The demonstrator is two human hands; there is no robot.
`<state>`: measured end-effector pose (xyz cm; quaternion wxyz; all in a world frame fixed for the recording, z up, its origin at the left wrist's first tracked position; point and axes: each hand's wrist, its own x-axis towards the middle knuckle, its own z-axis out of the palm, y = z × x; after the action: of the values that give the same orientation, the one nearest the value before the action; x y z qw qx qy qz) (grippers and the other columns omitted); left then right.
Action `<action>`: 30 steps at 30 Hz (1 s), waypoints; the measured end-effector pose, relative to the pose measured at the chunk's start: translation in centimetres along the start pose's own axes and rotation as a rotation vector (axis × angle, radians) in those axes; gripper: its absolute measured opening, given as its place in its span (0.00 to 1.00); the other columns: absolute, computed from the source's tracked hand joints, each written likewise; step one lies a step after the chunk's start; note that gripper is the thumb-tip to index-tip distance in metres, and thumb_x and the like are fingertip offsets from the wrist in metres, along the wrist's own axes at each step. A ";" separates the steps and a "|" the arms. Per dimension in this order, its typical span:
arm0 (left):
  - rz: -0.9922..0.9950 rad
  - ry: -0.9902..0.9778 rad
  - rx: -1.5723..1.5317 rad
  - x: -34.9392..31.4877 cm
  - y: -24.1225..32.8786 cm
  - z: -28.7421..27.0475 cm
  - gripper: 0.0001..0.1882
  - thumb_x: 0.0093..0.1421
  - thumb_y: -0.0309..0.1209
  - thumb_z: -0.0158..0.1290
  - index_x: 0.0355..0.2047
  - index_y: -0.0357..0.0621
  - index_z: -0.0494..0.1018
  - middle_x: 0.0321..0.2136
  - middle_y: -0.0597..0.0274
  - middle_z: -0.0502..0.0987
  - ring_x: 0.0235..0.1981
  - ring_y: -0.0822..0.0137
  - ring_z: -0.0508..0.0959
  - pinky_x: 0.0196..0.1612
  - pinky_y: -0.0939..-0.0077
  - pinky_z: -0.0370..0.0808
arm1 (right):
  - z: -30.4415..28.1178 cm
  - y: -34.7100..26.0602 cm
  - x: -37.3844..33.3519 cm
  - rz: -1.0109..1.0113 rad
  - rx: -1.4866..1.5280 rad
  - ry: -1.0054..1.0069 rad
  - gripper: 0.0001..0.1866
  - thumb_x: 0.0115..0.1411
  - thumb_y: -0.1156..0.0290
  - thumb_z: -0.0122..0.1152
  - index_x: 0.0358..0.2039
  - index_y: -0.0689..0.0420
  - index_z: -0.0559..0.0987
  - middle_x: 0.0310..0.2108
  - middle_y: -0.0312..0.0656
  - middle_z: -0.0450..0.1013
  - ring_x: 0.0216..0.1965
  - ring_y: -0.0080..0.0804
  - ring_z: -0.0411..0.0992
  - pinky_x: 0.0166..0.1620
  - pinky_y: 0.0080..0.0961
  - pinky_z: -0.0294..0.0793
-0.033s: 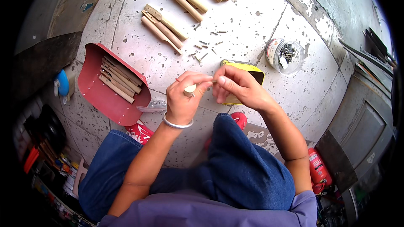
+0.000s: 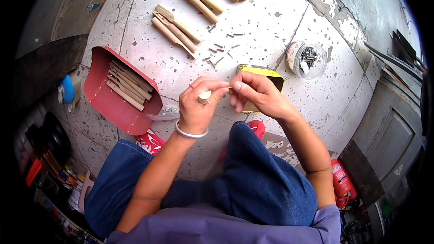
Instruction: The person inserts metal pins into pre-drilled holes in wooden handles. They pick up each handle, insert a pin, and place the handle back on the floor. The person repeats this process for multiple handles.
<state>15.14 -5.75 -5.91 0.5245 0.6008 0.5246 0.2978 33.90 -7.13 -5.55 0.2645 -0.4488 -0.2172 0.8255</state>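
My left hand (image 2: 196,106) is closed around a wooden piece (image 2: 204,96), whose pale, rounded end pokes out of the fist; the rest is hidden by the fingers. Close against it, my right hand (image 2: 260,92) pinches something thin and small between thumb and forefinger, too small to name. The fingertips of both hands nearly meet. Beneath the right hand lies a yellow and black box-like object (image 2: 273,77), partly covered. Several loose screws (image 2: 219,46) are scattered on the floor beyond the hands.
Grooved wooden rods (image 2: 178,29) lie in groups at the far side. A red bin (image 2: 101,79) at left holds more rods, with a clear plastic bag (image 2: 165,113) beside it. A clear jar of screws (image 2: 307,61) stands right. A red fire extinguisher (image 2: 342,180) is at lower right.
The fingers of my right hand have shifted very slightly. All else looks the same.
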 end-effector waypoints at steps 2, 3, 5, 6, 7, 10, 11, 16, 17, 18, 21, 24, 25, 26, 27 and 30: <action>0.037 -0.022 0.001 0.0 -0.1 0.0 0.06 0.52 0.21 0.59 0.31 0.38 0.76 0.27 0.60 0.76 0.25 0.72 0.74 0.29 0.81 0.71 | 0.1 0.5 0.2 -0.116 0.004 0.027 0.07 0.62 0.73 0.55 0.36 0.62 0.68 0.27 0.37 0.72 0.31 0.21 0.72 0.35 0.19 0.72; 0.057 -0.029 0.002 0.1 -0.1 0.0 0.05 0.53 0.22 0.59 0.32 0.38 0.76 0.27 0.61 0.76 0.24 0.76 0.72 0.27 0.84 0.69 | 0.2 0.6 0.3 -0.175 0.004 0.038 0.07 0.62 0.73 0.55 0.36 0.62 0.68 0.28 0.37 0.72 0.31 0.21 0.72 0.36 0.20 0.72; 0.049 -0.013 0.003 0.1 -0.3 -0.1 0.05 0.53 0.22 0.59 0.32 0.38 0.76 0.27 0.61 0.76 0.24 0.76 0.72 0.27 0.84 0.69 | 0.6 -0.1 0.2 -0.138 0.055 0.058 0.07 0.61 0.74 0.56 0.35 0.62 0.68 0.28 0.37 0.72 0.32 0.22 0.72 0.36 0.20 0.73; 0.045 -0.007 0.001 0.1 -0.4 0.0 0.05 0.53 0.21 0.59 0.32 0.38 0.76 0.27 0.61 0.76 0.23 0.76 0.72 0.27 0.84 0.69 | 0.7 -0.3 0.1 -0.119 0.082 0.071 0.07 0.60 0.74 0.56 0.35 0.62 0.68 0.29 0.37 0.72 0.32 0.22 0.72 0.37 0.20 0.73; 0.049 -0.009 0.010 0.1 -0.4 0.0 0.05 0.53 0.21 0.59 0.32 0.38 0.76 0.27 0.61 0.76 0.23 0.76 0.72 0.27 0.84 0.69 | 0.6 -0.1 0.2 -0.139 0.072 0.073 0.08 0.60 0.74 0.57 0.35 0.62 0.69 0.29 0.37 0.72 0.31 0.22 0.72 0.36 0.20 0.73; 0.044 -0.013 0.011 0.1 -0.4 -0.1 0.05 0.53 0.21 0.59 0.32 0.38 0.76 0.27 0.61 0.76 0.24 0.76 0.72 0.27 0.84 0.69 | 0.3 1.3 0.7 -0.236 0.000 0.086 0.09 0.60 0.73 0.58 0.35 0.62 0.69 0.29 0.37 0.72 0.30 0.21 0.72 0.36 0.20 0.72; 0.032 -0.012 -0.007 0.0 -0.5 0.0 0.05 0.53 0.21 0.59 0.32 0.38 0.76 0.27 0.61 0.76 0.24 0.76 0.72 0.27 0.84 0.69 | 0.1 1.9 0.9 -0.294 -0.055 0.096 0.09 0.60 0.73 0.58 0.35 0.62 0.69 0.29 0.37 0.72 0.30 0.21 0.71 0.35 0.20 0.72; 0.036 -0.013 0.007 0.0 -0.6 0.0 0.05 0.53 0.22 0.59 0.31 0.38 0.76 0.27 0.61 0.76 0.24 0.75 0.73 0.28 0.83 0.70 | 0.6 1.1 0.8 -0.113 0.112 0.089 0.08 0.60 0.72 0.57 0.34 0.61 0.70 0.28 0.36 0.71 0.28 0.19 0.69 0.34 0.18 0.71; 0.035 -0.017 0.004 0.0 -0.7 0.0 0.05 0.53 0.22 0.59 0.31 0.38 0.76 0.27 0.61 0.76 0.24 0.75 0.73 0.28 0.83 0.70 | 0.6 1.3 0.8 -0.125 0.107 0.090 0.07 0.60 0.72 0.57 0.35 0.61 0.70 0.28 0.36 0.71 0.27 0.19 0.69 0.33 0.18 0.71; 0.033 -0.022 0.001 0.0 -0.7 0.0 0.05 0.53 0.22 0.59 0.31 0.38 0.76 0.27 0.61 0.76 0.24 0.75 0.73 0.28 0.83 0.70 | 0.5 1.5 0.8 -0.138 0.103 0.091 0.07 0.61 0.73 0.56 0.35 0.61 0.70 0.28 0.36 0.71 0.27 0.19 0.69 0.33 0.18 0.71; -0.014 -0.003 0.005 0.0 -0.6 0.2 0.07 0.50 0.21 0.60 0.30 0.40 0.76 0.27 0.58 0.77 0.29 0.62 0.78 0.33 0.74 0.73 | 0.8 2.0 0.8 -0.257 -0.083 0.162 0.07 0.61 0.73 0.56 0.35 0.61 0.70 0.27 0.36 0.71 0.27 0.19 0.70 0.33 0.18 0.71; 0.002 -0.013 0.029 0.0 -0.8 0.1 0.07 0.50 0.21 0.60 0.31 0.40 0.76 0.27 0.58 0.77 0.30 0.61 0.78 0.34 0.74 0.73 | 0.3 1.9 0.9 -0.042 0.182 0.085 0.06 0.59 0.75 0.58 0.35 0.60 0.70 0.27 0.36 0.72 0.28 0.19 0.70 0.33 0.19 0.71; -0.016 -0.021 0.005 0.0 -0.9 0.2 0.06 0.52 0.23 0.59 0.31 0.39 0.76 0.27 0.60 0.77 0.27 0.67 0.76 0.31 0.77 0.72 | 0.3 1.9 0.8 -0.066 0.153 0.122 0.06 0.58 0.76 0.58 0.34 0.60 0.70 0.27 0.36 0.72 0.29 0.20 0.70 0.33 0.19 0.71; -0.033 -0.029 -0.018 -0.1 -1.2 0.4 0.06 0.53 0.25 0.59 0.31 0.38 0.76 0.26 0.62 0.76 0.25 0.72 0.73 0.29 0.81 0.70 | 0.4 2.0 0.7 -0.090 0.124 0.159 0.06 0.57 0.77 0.59 0.33 0.60 0.71 0.27 0.37 0.72 0.29 0.21 0.71 0.34 0.20 0.72; -0.051 -0.034 -0.039 -0.2 -1.4 0.5 0.06 0.55 0.26 0.59 0.32 0.37 0.76 0.26 0.64 0.76 0.22 0.78 0.71 0.26 0.85 0.68 | 0.4 2.1 0.7 -0.114 0.096 0.192 0.06 0.56 0.78 0.59 0.32 0.60 0.71 0.27 0.37 0.72 0.29 0.21 0.71 0.34 0.20 0.72; -0.499 -0.083 -0.266 -0.3 -0.9 0.5 0.09 0.57 0.30 0.58 0.32 0.37 0.75 0.24 0.65 0.76 0.20 0.80 0.68 0.24 0.87 0.66 | 0.2 2.7 0.8 -0.481 -0.572 0.313 0.06 0.55 0.80 0.58 0.32 0.61 0.71 0.30 0.37 0.72 0.30 0.21 0.71 0.36 0.19 0.72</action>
<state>15.22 -6.26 -6.88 0.6768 0.3910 0.5906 0.2007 32.68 -8.75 -7.59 0.3445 -0.5610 -0.4942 0.5678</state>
